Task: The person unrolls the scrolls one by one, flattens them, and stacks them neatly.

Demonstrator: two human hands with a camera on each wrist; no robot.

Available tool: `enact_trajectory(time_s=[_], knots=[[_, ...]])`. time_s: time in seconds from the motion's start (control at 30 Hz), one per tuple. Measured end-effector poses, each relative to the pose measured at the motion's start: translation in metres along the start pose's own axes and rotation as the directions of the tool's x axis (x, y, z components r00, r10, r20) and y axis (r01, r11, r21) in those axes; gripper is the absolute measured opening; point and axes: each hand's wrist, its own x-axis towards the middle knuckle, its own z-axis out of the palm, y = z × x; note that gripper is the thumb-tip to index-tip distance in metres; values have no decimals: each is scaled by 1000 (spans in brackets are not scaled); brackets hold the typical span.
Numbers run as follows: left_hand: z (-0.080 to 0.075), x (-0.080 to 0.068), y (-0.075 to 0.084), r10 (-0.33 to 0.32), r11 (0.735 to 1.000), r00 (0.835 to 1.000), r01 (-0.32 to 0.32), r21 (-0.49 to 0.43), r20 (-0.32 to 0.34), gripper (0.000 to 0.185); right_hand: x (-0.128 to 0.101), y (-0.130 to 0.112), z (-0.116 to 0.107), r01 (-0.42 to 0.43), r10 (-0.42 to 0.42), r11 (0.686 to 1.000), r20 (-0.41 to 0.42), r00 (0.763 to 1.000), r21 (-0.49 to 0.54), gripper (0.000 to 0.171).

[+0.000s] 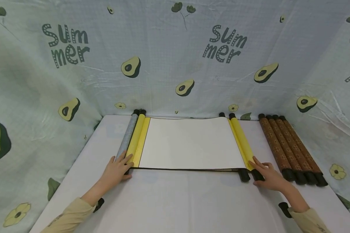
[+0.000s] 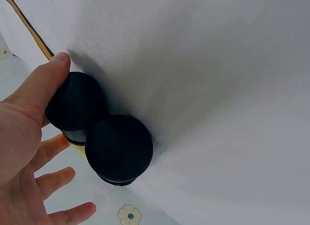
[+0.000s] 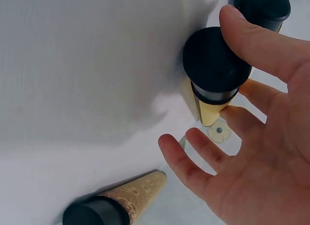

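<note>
A partly unrolled scroll [image 1: 192, 142] lies on the white table, a blank white sheet with yellow borders and dark edges. A yellow roll [image 1: 137, 132] and a grey-blue roll [image 1: 129, 132] lie side by side at its left end. My left hand [image 1: 116, 168] grips their near end; in the left wrist view its thumb lies along a black end cap [image 2: 77, 101], beside a second cap [image 2: 119, 148]. My right hand [image 1: 269, 176] holds the near end of the right yellow roll [image 1: 242, 139], thumb on its black cap [image 3: 215, 62], other fingers spread.
Several brown patterned rolled scrolls [image 1: 291, 149] with black ends lie side by side at the table's right. Another black end cap [image 1: 244, 175] sticks out just left of my right hand. A printed cloth [image 1: 163, 84] hangs behind and around the table [image 1: 169, 200].
</note>
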Motion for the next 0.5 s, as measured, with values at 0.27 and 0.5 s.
enact_trajectory(time_s=[0.27,0.5], knots=[[-1,2,3,-21,1000,1000,21,18,11,42,0,-1,3,11,-10,999,-32,999,34,74],[2,-4,11,-21,1000,999,22,12,-46,40,-2,-4,8,-9,11,1000,-77,997,20,71]])
